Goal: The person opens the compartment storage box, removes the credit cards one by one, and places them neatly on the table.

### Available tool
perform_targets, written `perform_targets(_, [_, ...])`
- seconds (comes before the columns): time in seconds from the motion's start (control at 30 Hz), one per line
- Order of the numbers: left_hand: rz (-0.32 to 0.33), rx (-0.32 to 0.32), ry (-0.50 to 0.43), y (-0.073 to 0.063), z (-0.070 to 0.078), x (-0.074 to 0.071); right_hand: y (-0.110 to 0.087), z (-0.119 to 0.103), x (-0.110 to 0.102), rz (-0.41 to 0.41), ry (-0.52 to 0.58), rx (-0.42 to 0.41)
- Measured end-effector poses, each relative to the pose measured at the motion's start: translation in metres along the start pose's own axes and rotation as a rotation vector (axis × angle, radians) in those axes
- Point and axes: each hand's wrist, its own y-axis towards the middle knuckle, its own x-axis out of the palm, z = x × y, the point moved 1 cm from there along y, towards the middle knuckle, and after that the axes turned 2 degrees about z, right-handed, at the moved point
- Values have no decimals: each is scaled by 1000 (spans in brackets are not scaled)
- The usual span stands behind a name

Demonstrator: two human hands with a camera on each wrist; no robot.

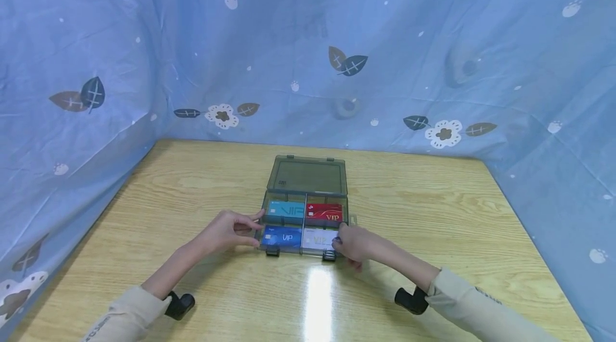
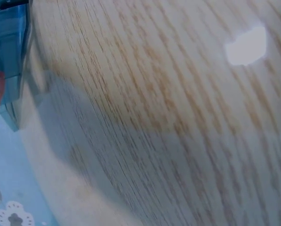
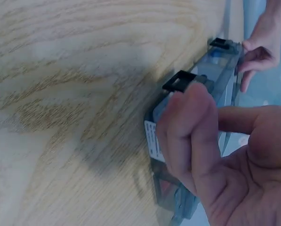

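Note:
An open, dark see-through plastic box (image 1: 305,224) lies on the table, its lid (image 1: 308,176) folded back. Its compartments hold a teal VIP card (image 1: 286,208), a red VIP card (image 1: 324,212), a blue VIP card (image 1: 282,236) and a white VIP card (image 1: 317,238). My left hand (image 1: 227,232) touches the box's left side with thumb and fingers spread. At the front right corner, my right hand (image 1: 355,243) has its fingers bent over the white card's right end. In the right wrist view its curled fingers (image 3: 192,132) hide the contact, so a pinch cannot be confirmed.
Two black latches (image 1: 329,255) hang at the box's front edge. A wooden table (image 1: 423,203) surrounds the box, and a blue patterned cloth (image 1: 308,26) encloses the back and sides. Each wrist wears a black device (image 1: 180,305).

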Motion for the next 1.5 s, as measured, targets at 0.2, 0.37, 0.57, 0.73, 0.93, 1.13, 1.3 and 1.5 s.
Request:
perform_targets(0.2, [0, 0, 2, 0, 0, -1, -2, 8, -11, -98, 252, 10])
perform_targets(0.37, [7, -2, 8, -2, 0, -2, -9, 8, -16, -134, 348, -16])
perform_targets(0.57, [2, -4, 2, -2, -2, -1, -11, 3, -16, 24, 97, -65])
perform_targets(0.73, [0, 4, 5, -1, -2, 0, -9, -2, -10, 161, -156, -128])
perform_targets(0.93, [-6, 9, 26, 0, -1, 2, -17, -2, -4, 307, -244, -176])
perform_targets(1.13, [-1, 4, 14, 0, 0, 2, -16, 1, -8, 526, -252, -327])
perform_targets(1.3, [2, -2, 6, 0, 0, 2, -6, 12, -9, 495, -3, -435])
perform_targets(1.5, [0, -1, 14, -1, 1, 1, 1, 22, -1, 531, 183, -461])
